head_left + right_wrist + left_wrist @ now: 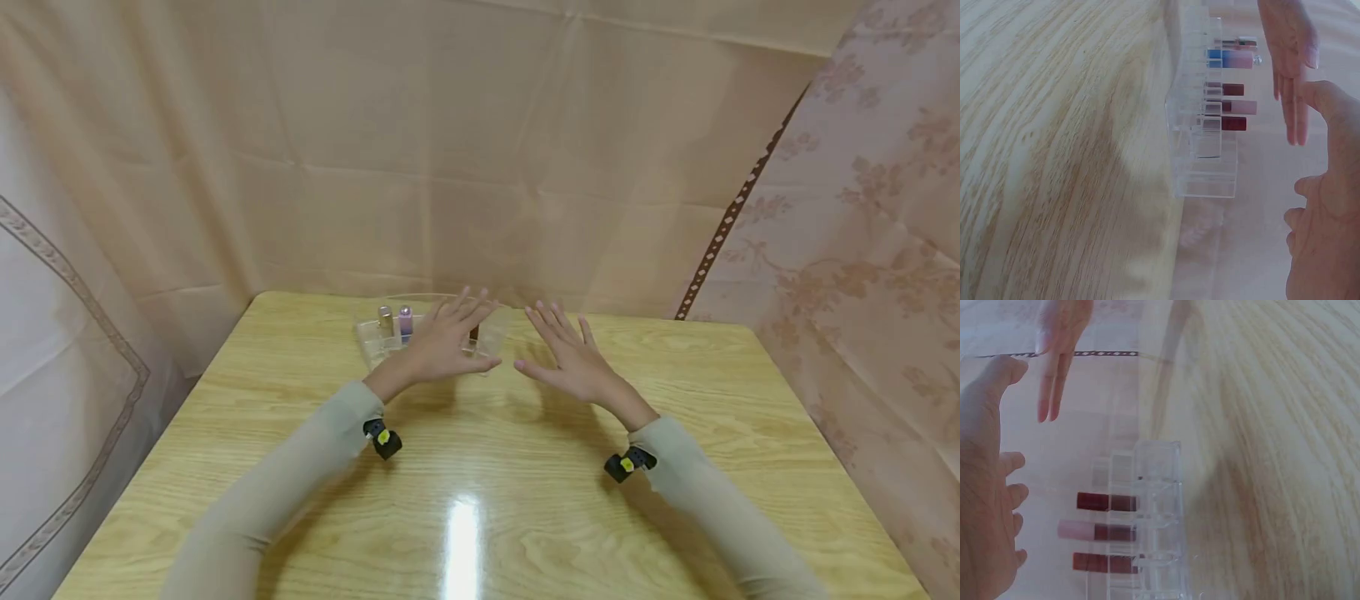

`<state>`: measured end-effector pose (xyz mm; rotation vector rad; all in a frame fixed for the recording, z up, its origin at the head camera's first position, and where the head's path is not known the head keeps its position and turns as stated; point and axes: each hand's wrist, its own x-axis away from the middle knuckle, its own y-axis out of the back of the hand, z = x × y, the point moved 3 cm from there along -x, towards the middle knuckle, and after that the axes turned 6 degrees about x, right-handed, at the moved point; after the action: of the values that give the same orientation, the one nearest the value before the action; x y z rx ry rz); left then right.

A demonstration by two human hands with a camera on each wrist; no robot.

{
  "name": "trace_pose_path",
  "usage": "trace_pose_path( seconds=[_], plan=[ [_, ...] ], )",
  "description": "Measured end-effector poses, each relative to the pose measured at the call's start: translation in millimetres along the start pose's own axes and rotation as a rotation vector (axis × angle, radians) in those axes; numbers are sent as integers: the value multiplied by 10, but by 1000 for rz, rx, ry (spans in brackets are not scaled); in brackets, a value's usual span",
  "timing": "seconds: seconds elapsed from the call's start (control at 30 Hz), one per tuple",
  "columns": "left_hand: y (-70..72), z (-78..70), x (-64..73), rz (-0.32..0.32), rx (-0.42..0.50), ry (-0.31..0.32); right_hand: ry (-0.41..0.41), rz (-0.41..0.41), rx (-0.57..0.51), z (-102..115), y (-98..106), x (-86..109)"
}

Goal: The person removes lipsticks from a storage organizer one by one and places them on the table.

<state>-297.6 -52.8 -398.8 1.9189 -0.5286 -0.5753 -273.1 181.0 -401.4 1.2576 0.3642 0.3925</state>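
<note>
A clear plastic lipstick organizer (pixel 1210 195) with stepped compartments stands at the back of the table. Several lip-product tubes are upright in it: dark red ones (pixel 1107 563), a pink-capped one (pixel 1077 530), a blue-to-pink tube (pixel 1235 59) with a beaded top, and a gold-toned one (pixel 386 318). My left hand (pixel 442 340) hovers with spread fingers over the near side of the organizer, hiding its middle from the head view. To the organizer's right, my right hand (pixel 576 367) is raised above the table, fingers spread. Neither hand holds anything.
The wood-grain table (pixel 525 500) carries a bright light reflection near its front. Behind it hangs a beige cloth (pixel 480 150). A floral cloth (pixel 885 208) borders the right side and a white cloth (pixel 60 333) the left. A small black camera sits on each wrist.
</note>
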Motion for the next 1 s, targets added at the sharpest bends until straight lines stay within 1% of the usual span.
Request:
trace_pose_path(
  seconds=[0.1,0.27,0.37,0.47,0.5,0.63,0.67,0.73,0.8,0.87,0.93,1.0],
  plan=[
    [92,23,24,-55,31,-15,3,-25,-10,7,18,-19],
    [268,127,70,-189,125,-27,18,-95,-45,13,39,-64],
    [370,224,113,-271,227,-22,36,-140,-72,20,42,-98],
    [473,347,156,-340,329,1,48,-183,-116,39,49,-137],
    [510,392,173,-361,377,14,51,-196,-134,46,52,-151],
    [635,627,267,-428,535,95,59,-251,-242,74,70,-210],
    [655,698,299,-440,572,124,57,-262,-273,81,72,-226],
    [680,854,358,-462,649,153,41,-277,-333,87,75,-258],
    [688,1014,406,-478,724,148,23,-288,-387,87,75,-293],
    [671,1182,444,-488,822,119,-2,-301,-444,81,74,-323],
    [641,1339,488,-484,920,98,-10,-324,-496,66,78,-353],
    [598,1495,541,-461,1003,113,-7,-349,-553,47,85,-386]
  ],
)
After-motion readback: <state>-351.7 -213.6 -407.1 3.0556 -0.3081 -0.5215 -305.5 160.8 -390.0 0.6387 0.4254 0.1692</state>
